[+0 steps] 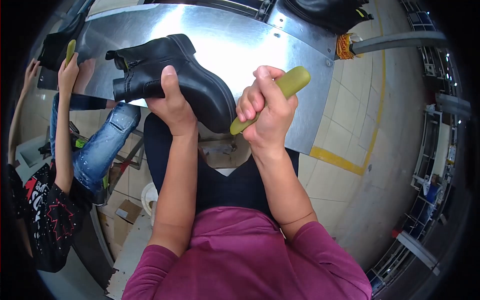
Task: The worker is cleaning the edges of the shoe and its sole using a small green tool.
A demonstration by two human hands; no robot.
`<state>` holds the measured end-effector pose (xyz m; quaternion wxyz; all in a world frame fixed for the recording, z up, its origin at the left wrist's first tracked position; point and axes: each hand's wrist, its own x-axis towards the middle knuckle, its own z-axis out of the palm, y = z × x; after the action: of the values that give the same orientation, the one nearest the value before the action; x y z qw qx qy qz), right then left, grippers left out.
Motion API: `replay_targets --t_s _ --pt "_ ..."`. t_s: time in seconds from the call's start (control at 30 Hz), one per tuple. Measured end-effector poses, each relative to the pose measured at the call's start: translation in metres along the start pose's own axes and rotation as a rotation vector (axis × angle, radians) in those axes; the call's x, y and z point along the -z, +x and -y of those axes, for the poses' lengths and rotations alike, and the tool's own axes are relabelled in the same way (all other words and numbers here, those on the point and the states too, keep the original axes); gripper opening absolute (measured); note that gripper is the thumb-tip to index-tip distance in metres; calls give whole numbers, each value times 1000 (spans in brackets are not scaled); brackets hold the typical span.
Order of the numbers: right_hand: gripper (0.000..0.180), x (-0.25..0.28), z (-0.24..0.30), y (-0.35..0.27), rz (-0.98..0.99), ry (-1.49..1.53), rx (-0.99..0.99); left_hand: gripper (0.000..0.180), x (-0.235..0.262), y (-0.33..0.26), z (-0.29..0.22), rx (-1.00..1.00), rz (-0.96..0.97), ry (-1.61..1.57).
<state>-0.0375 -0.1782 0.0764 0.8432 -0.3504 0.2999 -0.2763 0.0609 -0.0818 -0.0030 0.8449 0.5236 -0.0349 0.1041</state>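
Your right hand (270,112), fingers curled tightly round a slim olive-green tool (297,81), is nearer the toe of the glossy black leather ankle boot (200,82), which slants right and toward you from your left hand's (172,111) thumb-topped grip over the silvery metal tabletop (312,110).

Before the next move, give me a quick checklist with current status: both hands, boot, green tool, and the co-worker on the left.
1. Left hand holding the black boot: ok, thumb pressed on its side; the other fingers are hidden.
2. Right hand gripping the green tool: ok, fingers closed around it.
3. Tool's lower tip touching the boot's toe: cannot tell; they meet in this view, but depth is unclear.
4. Boot resting on the metal bench: cannot tell; any contact is hidden.
5. Co-worker's hand clear of this boot: ok, it is apart, at far left.
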Motion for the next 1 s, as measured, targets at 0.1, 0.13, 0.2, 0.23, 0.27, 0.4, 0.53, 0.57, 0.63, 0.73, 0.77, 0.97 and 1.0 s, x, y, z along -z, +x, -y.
replay_targets --t_s 0.1,0.13,0.2,0.23,0.27,0.4,0.53,0.57,0.63,0.73,0.77,0.97,1.0 --pt "17 -10 -1 3 -16 -144 15 45 7 0 4 -26 -12 65" --pt "17 -13 -1 4 -6 -160 16 45 7 -1 3 -56 2 122" --pt "19 -18 -2 4 -63 -254 -5 45 6 -4 1 -47 -9 92" --pt "19 -19 -2 4 -75 -268 -3 46 9 -6 2 -48 -14 78" --pt "19 -22 -3 6 -67 -279 -5 47 12 -7 3 -48 -18 65" --pt "23 -34 -5 16 -58 -270 36 51 20 -10 7 -9 -31 53" --pt "22 -45 -10 21 -25 -293 28 53 21 -7 4 -13 -45 -12" --pt "21 -49 -12 20 -21 -286 21 55 22 -7 4 18 -74 -43" --pt "21 -60 -13 22 0 -301 23 56 22 -4 0 47 -109 -73" --pt "21 -72 -17 31 38 -324 66 57 20 0 -4 97 -131 -106" --pt "21 -76 -20 35 58 -330 105 57 22 0 -3 93 -127 -96" --pt "22 -101 -40 58 116 -373 111 56 33 1 -3 90 -99 -191" --pt "22 -104 -44 62 125 -372 109 57 33 0 -2 101 -123 -165"
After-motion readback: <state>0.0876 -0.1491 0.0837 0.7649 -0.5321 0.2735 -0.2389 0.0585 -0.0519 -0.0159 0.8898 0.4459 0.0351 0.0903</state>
